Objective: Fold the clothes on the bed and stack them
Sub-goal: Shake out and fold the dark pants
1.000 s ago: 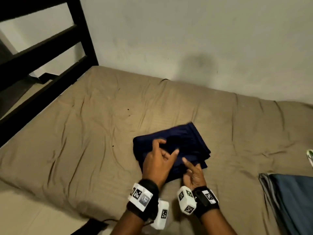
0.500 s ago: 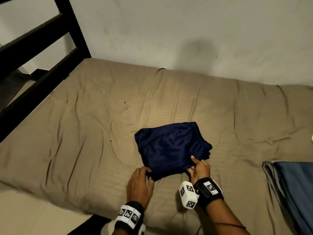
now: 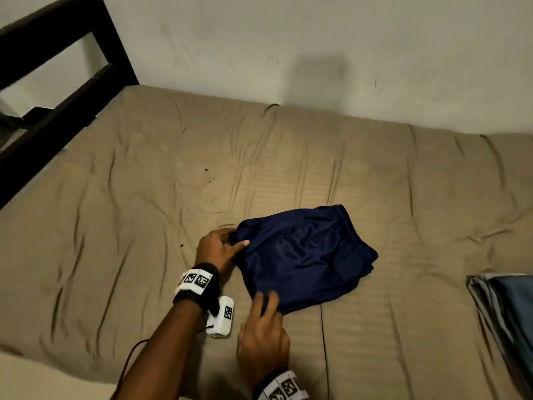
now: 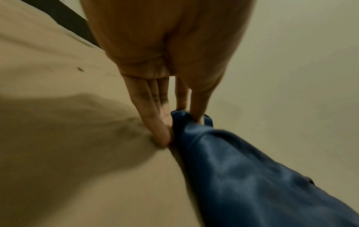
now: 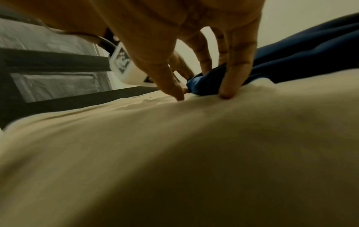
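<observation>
Both hands' fingers [image 4: 162, 132] pinch corners of the folded navy garment [image 3: 302, 255]

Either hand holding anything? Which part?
Both hands hold the folded navy garment: left hand pinches its left corner, right hand grips its near corner.

Bedroom corner in dim light
A scuffed pale wall [image 3: 317, 47] runs along the far side; a black bed frame [image 3: 57, 90] stands left.

Domestic bedroom: bed [image 3: 288, 168] with creased tan sheet beneath the hands, dark bed frame [image 3: 57, 90] to their left, plain wall [image 3: 317, 53] beyond.
</observation>
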A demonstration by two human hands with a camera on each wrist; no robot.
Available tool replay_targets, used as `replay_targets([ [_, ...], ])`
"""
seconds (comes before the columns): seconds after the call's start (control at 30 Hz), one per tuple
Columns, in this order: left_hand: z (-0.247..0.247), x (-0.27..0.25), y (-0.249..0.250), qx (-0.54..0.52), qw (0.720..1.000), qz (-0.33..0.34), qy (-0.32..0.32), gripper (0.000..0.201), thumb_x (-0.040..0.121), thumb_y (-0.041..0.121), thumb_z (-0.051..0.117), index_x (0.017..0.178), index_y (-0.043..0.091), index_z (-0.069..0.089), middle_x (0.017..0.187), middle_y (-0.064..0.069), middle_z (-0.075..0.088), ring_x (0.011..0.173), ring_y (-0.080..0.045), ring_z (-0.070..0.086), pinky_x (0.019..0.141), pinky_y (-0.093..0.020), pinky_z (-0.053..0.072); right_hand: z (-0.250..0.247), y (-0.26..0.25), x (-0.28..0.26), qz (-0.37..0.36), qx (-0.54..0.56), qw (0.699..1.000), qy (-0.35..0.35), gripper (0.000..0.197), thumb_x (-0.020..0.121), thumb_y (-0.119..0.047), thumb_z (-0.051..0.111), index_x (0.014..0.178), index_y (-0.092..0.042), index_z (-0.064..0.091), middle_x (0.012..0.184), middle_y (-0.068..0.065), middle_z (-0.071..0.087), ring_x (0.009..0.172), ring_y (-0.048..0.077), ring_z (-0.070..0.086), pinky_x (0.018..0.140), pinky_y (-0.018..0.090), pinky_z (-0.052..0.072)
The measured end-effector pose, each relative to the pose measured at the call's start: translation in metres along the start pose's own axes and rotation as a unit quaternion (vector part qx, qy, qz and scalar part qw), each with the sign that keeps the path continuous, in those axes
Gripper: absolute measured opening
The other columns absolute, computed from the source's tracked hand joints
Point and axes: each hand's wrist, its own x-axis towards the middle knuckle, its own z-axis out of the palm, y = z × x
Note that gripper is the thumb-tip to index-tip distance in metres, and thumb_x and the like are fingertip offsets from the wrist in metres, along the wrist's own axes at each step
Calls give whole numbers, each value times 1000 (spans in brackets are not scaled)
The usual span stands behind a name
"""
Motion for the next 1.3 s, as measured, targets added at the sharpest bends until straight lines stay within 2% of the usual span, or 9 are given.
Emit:
replay_targets([
  [0.07,8,3,-6,-27,999,-5,28,30,83,32,83,108,17,78,92,-5,77,80,-18,70,77,-27,56,1,-6,13,-8,-54,998,-10,60,44,-16,92,98,-6,68,117,21,56,53,26,58,38,28,44],
  [0.2,22,11,-21,-214,970,-95,61,7,90,15,77,86,9,77,84,-17,75,71,-32,73,62,-50,64,-4,-3,34,-28,-96,995,-22,56,35,-9,95,78,-12,59,94,15,62,37,18,51,30,27,37],
  [0.4,22,29,-23,-238,960,-113,89,21,94,19,71,76,9,74,74,-15,71,59,-25,63,58,-34,59,-16,-1,26,-49,-128,991,2,52,26,-12,97,63,-18,61,66,4,59,32,14,49,28,26,33],
  [0.6,17,22,-23,-343,927,-144,54,20,96,7,68,77,7,72,76,-11,70,69,-22,66,59,-28,59,-33,10,5,-44,-96,994,-31,63,18,-26,97,74,-23,66,67,-1,60,32,15,48,30,21,32],
  [0.73,6,9,-16,-377,915,-142,24,8,90,-5,69,86,2,70,80,-12,69,72,-21,66,57,-23,57,-28,22,5,-38,-108,992,-45,56,58,-24,83,106,-24,55,103,3,64,56,19,63,45,29,37],
  [0.83,-4,2,-20,-404,903,-143,24,23,83,-15,68,101,0,70,85,-15,70,73,-24,67,59,-23,58,-28,26,2,-30,-97,993,-59,67,39,-33,88,95,-26,52,87,-3,57,45,13,55,40,25,25],
  [0.97,-17,0,-36,-383,913,-141,20,22,70,-6,86,88,2,76,88,-23,74,81,-33,72,82,-39,60,-32,36,-7,-55,-128,990,6,60,38,-45,93,84,-22,62,82,0,57,64,20,59,48,31,50],
  [1.13,-8,-1,-26,-231,964,-133,-1,12,79,6,85,78,5,73,72,-14,71,64,-24,67,53,-28,55,-20,43,-8,-107,-147,983,-18,47,35,-29,97,68,-20,64,70,-1,58,61,18,58,42,26,45],
  [1.3,-14,11,-24,-282,944,-171,16,13,91,1,72,80,4,66,78,-15,68,63,-22,68,50,-27,58,-28,39,-6,-136,-147,979,-43,43,29,-29,91,57,-23,59,61,-6,56,54,15,56,38,22,34],
])
